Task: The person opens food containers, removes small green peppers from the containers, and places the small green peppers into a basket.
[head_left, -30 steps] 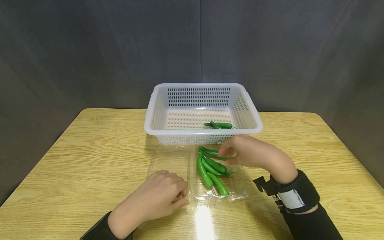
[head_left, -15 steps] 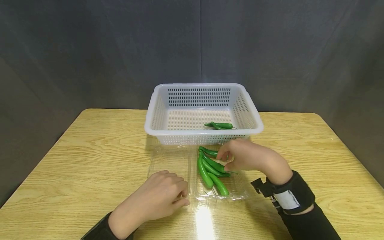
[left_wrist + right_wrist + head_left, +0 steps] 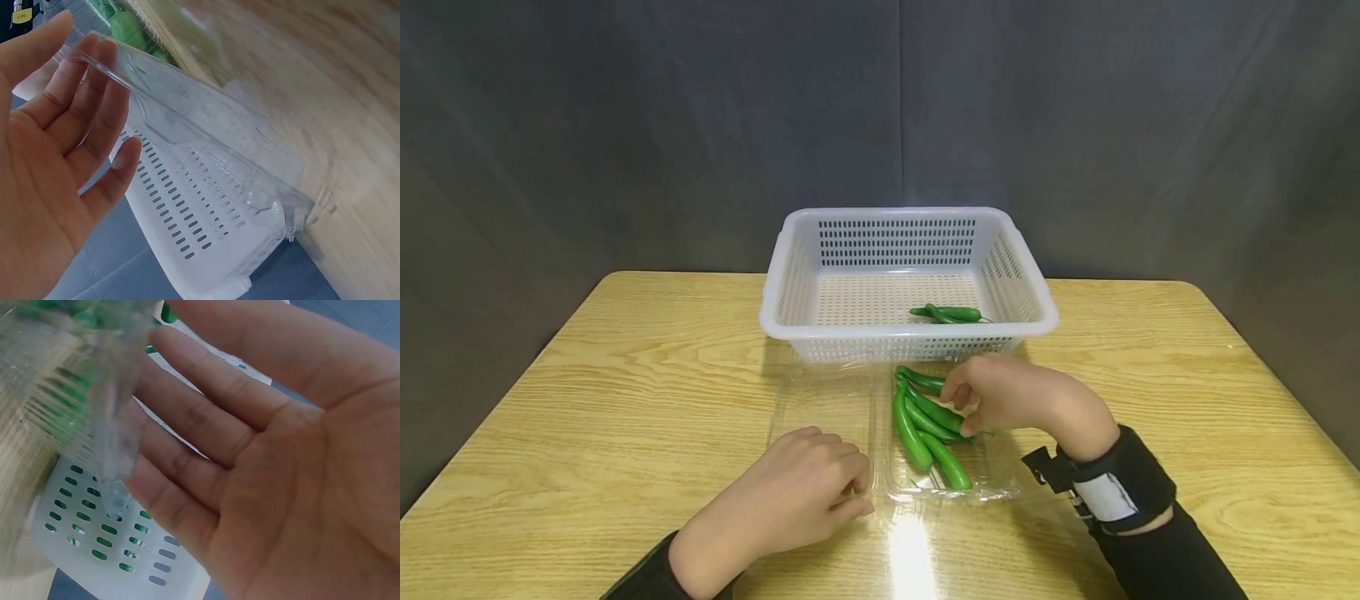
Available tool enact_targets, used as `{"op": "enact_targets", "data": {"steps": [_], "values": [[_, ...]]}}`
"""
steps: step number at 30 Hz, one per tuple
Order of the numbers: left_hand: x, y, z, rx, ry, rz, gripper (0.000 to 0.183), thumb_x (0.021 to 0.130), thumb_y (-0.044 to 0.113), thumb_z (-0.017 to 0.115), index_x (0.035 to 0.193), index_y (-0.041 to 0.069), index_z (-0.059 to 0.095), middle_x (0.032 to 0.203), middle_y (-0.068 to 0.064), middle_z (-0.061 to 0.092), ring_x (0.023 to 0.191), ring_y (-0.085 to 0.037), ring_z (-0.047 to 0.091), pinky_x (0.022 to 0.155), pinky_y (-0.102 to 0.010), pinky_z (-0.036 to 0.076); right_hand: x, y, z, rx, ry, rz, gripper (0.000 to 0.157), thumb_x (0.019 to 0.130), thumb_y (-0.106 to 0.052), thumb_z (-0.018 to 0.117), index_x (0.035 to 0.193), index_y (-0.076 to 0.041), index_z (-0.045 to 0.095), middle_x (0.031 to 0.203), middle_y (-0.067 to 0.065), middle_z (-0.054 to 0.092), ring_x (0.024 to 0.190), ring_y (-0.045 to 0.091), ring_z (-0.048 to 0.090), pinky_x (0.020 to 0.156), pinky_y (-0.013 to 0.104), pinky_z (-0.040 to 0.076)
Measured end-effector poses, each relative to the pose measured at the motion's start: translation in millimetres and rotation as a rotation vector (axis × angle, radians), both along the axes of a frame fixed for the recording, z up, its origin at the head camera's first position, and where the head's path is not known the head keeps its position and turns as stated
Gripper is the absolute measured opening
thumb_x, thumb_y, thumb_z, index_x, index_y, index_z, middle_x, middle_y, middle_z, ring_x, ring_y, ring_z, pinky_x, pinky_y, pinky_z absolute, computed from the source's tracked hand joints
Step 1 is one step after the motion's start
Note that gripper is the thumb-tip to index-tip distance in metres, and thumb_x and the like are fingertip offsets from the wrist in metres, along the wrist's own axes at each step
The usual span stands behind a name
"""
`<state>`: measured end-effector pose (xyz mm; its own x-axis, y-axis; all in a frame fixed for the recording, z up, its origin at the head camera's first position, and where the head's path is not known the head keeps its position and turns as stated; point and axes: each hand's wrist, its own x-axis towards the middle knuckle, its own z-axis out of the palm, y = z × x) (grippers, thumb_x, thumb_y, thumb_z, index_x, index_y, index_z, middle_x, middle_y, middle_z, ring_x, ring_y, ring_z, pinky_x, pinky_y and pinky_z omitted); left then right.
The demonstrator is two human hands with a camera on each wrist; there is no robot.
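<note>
Several green chili peppers point(image 3: 912, 433) lie in the right half of a hinged clear plastic container point(image 3: 992, 479), which is spread flat on the table. My right hand point(image 3: 1015, 400) reaches over this half from the right. Its thumb is at the right end of a middle pepper, and a gap shows between thumb and index finger. In the right wrist view, the long fingers point(image 3: 194, 412) are nearly straight and the clear wall crosses near their tips. My left hand point(image 3: 805, 483) rests at the container's left half, its relaxed fingers point(image 3: 94, 112) touching the clear edge.
Behind the container stands a white perforated basket point(image 3: 910, 330), with a few green peppers point(image 3: 955, 314) at its front right. The wooden table point(image 3: 625, 400) extends to both sides. A dark curtain point(image 3: 700, 125) hangs behind it.
My right hand has shifted slightly left and toward the front, from the rearmost pepper to the ones below it. The left hand and the basket stay in place.
</note>
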<state>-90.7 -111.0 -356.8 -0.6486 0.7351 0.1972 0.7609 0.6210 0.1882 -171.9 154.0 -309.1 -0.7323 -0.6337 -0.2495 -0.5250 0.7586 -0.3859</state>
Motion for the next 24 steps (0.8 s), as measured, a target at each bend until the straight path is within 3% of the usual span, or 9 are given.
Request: {"op": "enact_targets", "data": {"steps": [6,14,24], "values": [[0.1,-0.2,0.1,-0.001,0.001,-0.002,0.023,0.083,0.033,0.078,0.074,0.023,0.06,0.064,0.018,0.04,0.059,-0.001,0.038,0.061,-0.021,0.035,0.3,-0.3,0.3,0.007,-0.013,0.009,0.038,0.076,-0.005,0.084,0.111,-0.002,0.069,0.098,0.004,0.07,0.094,0.021,0.065,0.082,0.034,0.053],[-0.9,0.2,0.4,-0.003,0.005,0.003,0.025,0.083,0.034,0.079,0.072,0.023,0.059,0.063,0.018,0.04,0.059,-0.001,0.037,0.061,-0.021,0.034,3.2,-1.2,3.1,0.032,0.056,-0.023,0.037,0.075,-0.004,0.083,0.11,-0.003,0.07,0.098,0.005,0.07,0.095,0.024,0.065,0.083,0.038,0.053],[0.5,0.1,0.5,-0.007,0.0,0.005,0.027,0.083,0.033,0.078,0.071,0.023,0.057,0.063,0.018,0.039,0.058,-0.002,0.037,0.06,-0.021,0.034,1.2,-0.7,0.2,0.024,0.046,0.001,0.035,0.073,0.0,0.083,0.106,-0.002,0.071,0.098,0.005,0.071,0.095,0.024,0.066,0.084,0.038,0.053]]}}
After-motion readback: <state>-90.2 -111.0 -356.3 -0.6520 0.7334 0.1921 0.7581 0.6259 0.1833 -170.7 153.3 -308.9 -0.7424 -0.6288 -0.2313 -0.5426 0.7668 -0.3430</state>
